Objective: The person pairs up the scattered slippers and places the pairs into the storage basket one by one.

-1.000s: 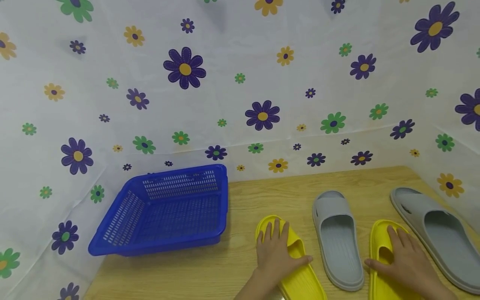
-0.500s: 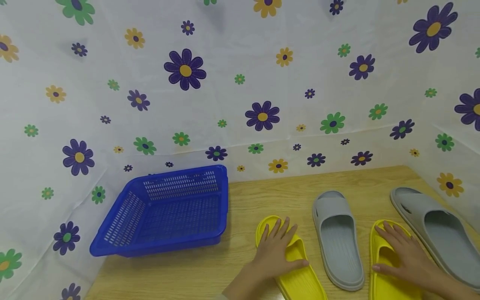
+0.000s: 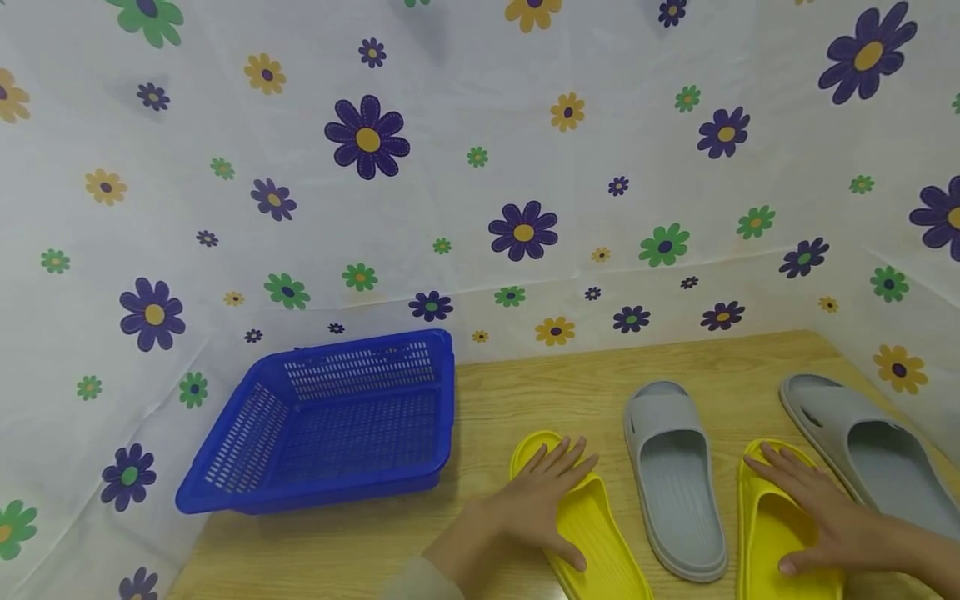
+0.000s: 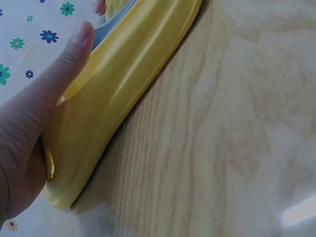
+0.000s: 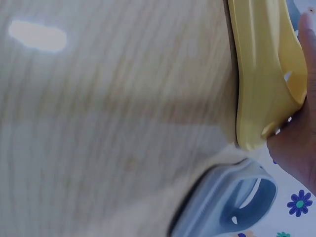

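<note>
My left hand (image 3: 536, 504) rests over the strap of a yellow slipper (image 3: 600, 533), fingers spread and straight, thumb across its foot opening. In the left wrist view the thumb stands beside that slipper's yellow side (image 4: 113, 89). Farther right, my right hand (image 3: 825, 508) lies over the strap of the other yellow slipper (image 3: 761, 546), its fingers extended and its thumb above the footbed. The right wrist view shows this yellow slipper (image 5: 256, 64) flat on the wooden surface, with the hand at its toe end. Both hands partly hide the straps.
A grey slipper (image 3: 678, 483) lies between the yellow ones, and a second grey slipper (image 3: 896, 467) is at the far right, partly behind my right hand. To the left stands a blue plastic basket (image 3: 337, 486). A flowered white cloth (image 3: 450, 192) surrounds the wooden tabletop (image 3: 517, 392).
Both hands have turned on the slippers: the left wrist has swung left, the right forearm right. The thumbs have moved toward the heels. All slippers and the basket stay in place.
</note>
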`<state>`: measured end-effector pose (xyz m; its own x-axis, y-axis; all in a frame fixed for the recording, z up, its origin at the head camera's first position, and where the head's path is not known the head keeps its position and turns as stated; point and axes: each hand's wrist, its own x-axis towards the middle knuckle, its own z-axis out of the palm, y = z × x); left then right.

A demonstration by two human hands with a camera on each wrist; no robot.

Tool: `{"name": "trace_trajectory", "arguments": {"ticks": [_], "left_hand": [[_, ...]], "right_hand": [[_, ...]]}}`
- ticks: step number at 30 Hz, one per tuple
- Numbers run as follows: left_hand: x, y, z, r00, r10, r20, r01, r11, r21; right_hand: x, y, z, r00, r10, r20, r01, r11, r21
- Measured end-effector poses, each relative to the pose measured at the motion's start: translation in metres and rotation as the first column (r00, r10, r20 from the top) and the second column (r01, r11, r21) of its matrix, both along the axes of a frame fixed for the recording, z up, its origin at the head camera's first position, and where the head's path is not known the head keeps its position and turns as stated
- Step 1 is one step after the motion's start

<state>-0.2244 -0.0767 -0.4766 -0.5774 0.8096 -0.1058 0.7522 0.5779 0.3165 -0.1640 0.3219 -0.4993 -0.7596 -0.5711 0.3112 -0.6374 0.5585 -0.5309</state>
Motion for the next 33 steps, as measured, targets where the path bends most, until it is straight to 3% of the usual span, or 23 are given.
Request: {"name": "trace_trajectory", "arguments": {"ticks": [6,14,17,19,23,27,33], "left_hand": [[-0.008,-0.008,0.003,0.993,-0.121,-0.014,0.120,0.992,-0.038],[-0.016,-0.010,0.006,0.979,-0.194,-0.056,0.190,0.979,-0.070],[-0.019,-0.011,0.007,0.977,-0.202,-0.060,0.197,0.976,-0.089],[-0.020,-0.012,0.007,0.976,-0.210,-0.066,0.203,0.974,-0.096],[-0.022,-0.013,0.003,0.963,-0.237,-0.125,0.225,0.968,-0.109],[-0.026,-0.012,-0.002,0.941,-0.275,-0.198,0.256,0.960,-0.118],[-0.030,-0.010,-0.005,0.928,-0.302,-0.218,0.284,0.952,-0.111]], "right_hand": [[-0.006,0.005,0.002,0.990,0.139,-0.034,-0.138,0.990,0.024],[-0.013,0.009,0.011,0.960,0.245,-0.137,-0.228,0.965,0.129],[-0.016,0.011,0.018,0.956,0.255,-0.148,-0.219,0.951,0.219],[-0.017,0.012,0.024,0.965,0.239,-0.111,-0.196,0.932,0.304],[-0.022,0.015,0.034,0.973,0.219,-0.078,-0.160,0.875,0.457],[-0.029,0.018,0.037,0.950,0.289,-0.116,-0.205,0.861,0.466],[-0.034,0.021,0.035,0.922,0.370,-0.113,-0.286,0.847,0.448]]}}
